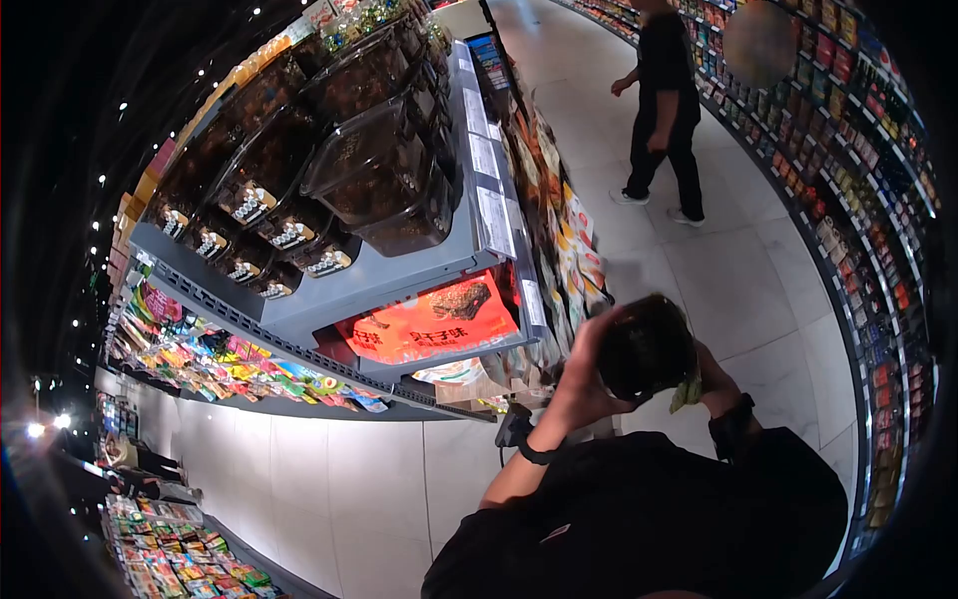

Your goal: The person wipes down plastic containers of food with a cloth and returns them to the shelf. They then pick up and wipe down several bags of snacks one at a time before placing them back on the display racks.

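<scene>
A dark plastic tub [647,349], much like the ones on the shelf, is held up in front of my chest, over the aisle. Along its left side, my left hand [582,374] is closed around it, with a black band on that wrist. My right hand [715,385] grips it from the other side, its fingers mostly hidden behind the tub. A small yellow-green piece [686,393] shows at the tub's lower right, by my right hand. Stacked lidded tubs [374,170] of dark contents stand on the grey shelf [329,299] to the left.
Red packets [434,319] lie under the shelf's top level, and hanging bags [559,200] line its aisle side. A person in black [667,100] stands farther up the aisle. Long stocked shelves [848,190] curve along the right. More packaged goods [170,549] sit at lower left.
</scene>
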`<state>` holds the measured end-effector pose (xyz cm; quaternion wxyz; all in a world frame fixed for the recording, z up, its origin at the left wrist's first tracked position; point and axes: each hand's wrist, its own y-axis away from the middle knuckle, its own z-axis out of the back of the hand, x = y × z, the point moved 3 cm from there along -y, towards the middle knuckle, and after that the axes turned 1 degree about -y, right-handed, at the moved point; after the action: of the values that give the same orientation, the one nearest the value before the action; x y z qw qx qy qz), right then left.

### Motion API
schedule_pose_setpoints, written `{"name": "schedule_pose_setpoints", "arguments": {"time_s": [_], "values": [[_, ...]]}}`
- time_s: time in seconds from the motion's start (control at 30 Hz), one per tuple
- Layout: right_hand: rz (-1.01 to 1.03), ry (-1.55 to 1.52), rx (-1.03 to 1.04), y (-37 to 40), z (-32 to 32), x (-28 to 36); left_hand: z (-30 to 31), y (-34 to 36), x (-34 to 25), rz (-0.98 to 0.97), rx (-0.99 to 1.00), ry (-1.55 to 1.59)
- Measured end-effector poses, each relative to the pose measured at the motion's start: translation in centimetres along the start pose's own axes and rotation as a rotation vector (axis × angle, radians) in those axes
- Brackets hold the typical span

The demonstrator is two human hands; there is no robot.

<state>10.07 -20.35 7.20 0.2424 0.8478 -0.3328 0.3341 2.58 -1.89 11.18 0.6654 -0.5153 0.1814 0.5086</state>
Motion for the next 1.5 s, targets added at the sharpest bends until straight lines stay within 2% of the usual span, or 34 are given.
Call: {"name": "schedule_pose_setpoints", "arguments": {"time_s": [0.03, 0.1, 0.17, 0.23, 0.27, 0.3, 0.37, 0.43, 0.53, 0.6, 0.63, 0.7, 0.73, 0.8, 0.83, 0.9, 0.97, 1.03, 1.07, 1.1, 1.17, 1.23, 1.3, 1.37, 1.43, 1.47, 1.5], "values": [[-0.011, -0.005, 0.000, -0.7, 1.4, -0.2, 0.8, -0.3, -0.9, -0.011, -0.080, -0.036], [-0.056, 0.154, 0.225, -2.3, 2.7, 0.4, 1.8, -0.5, -1.8, 0.010, -0.162, -0.047], [-0.081, 0.271, 0.247, -2.7, 1.9, 1.1, 3.4, -0.9, -4.0, 0.078, -0.205, -0.041], [0.157, 0.296, 0.171, -2.1, -1.8, 2.9, 4.3, -1.2, -5.0, 0.099, -0.242, -0.093], [0.061, 0.240, 0.164, -1.9, -2.0, 3.0, 4.9, -1.3, -5.2, 0.120, -0.291, -0.142], [0.057, 0.242, 0.178, -1.8, -3.4, 3.4, 5.4, -1.3, -5.7, 0.141, -0.339, -0.190], [0.221, 0.631, 0.312, -2.0, -7.2, 3.9, 6.7, -1.6, -6.9, 0.180, -0.377, -0.158], [0.268, 0.665, 0.359, -2.5, -8.3, 3.7, 7.6, -1.5, -7.0, 0.143, -0.461, 0.050], [0.340, 0.574, 0.430, -3.2, -10.2, 3.8, 9.6, -1.2, -7.6, 0.051, -0.488, -0.007], [0.388, 0.805, 0.542, -3.9, -10.2, 3.8, 10.6, -1.2, -8.4, -0.023, -0.523, 0.042], [0.385, 0.802, 0.549, -4.2, -10.1, 3.7, 11.2, -1.2, -8.7, -0.020, -0.527, 0.037], [0.653, 0.996, 0.709, -4.5, -11.2, 4.3, 12.5, -1.5, -9.5, -0.062, -0.496, 0.174], [0.660, 0.998, 0.716, -4.8, -12.3, 4.4, 13.0, -1.7, -10.1, -0.063, -0.477, 0.155], [0.385, 0.404, 0.609, -5.5, -14.4, 4.9, 14.2, -2.3, -11.7, -0.120, -0.493, 0.049], [0.387, 0.405, 0.613, -6.4, -14.7, 5.0, 14.8, -2.7, -12.2, -0.166, -0.503, -0.053], [0.859, 0.660, 0.576, -8.1, -15.5, 6.0, 16.3, -4.1, -12.5, -0.215, -0.497, -0.030], [0.894, 0.609, 0.594, -9.1, -17.1, 7.0, 17.6, -5.9, -13.7, -0.293, -0.455, -0.143], [0.950, 0.501, 0.615, -9.2, -19.3, 8.0, 19.1, -7.2, -13.9, -0.383, -0.506, -0.203], [0.722, 0.350, 0.416, -8.0, -22.5, 9.2, 19.9, -8.0, -14.3, -0.475, -0.528, -0.243], [0.854, 0.407, 0.452, -8.2, -23.7, 9.7, 20.6, -8.6, -14.8, -0.566, -0.549, -0.281], [0.787, 0.407, 0.374, -9.2, -25.4, 10.0, 21.8, -9.5, -15.4, -0.465, -0.441, -0.161], [0.894, 0.446, 0.429, -10.6, -27.0, 10.7, 23.4, -10.0, -16.2, -0.369, -0.439, -0.230], [1.001, 0.479, 0.448, -11.8, -28.7, 11.2, 24.9, -11.1, -15.9, -0.372, -0.443, -0.204], [1.036, 0.439, 0.450, -13.7, -30.5, 11.7, 26.5, -12.9, -14.0, -0.503, -0.513, -0.449], [1.016, 0.445, 0.465, -14.8, -31.2, 11.8, 27.9, -13.6, -13.4, -0.563, -0.562, -0.551], [1.019, 0.475, 0.443, -15.5, -31.2, 11.7, 28.1, -13.1, -12.3, -0.342, -0.565, -0.448], [1.017, 0.468, 0.446, -15.8, -31.2, 11.5, 28.4, -13.1, -11.8, -0.340, -0.563, -0.455]]}}
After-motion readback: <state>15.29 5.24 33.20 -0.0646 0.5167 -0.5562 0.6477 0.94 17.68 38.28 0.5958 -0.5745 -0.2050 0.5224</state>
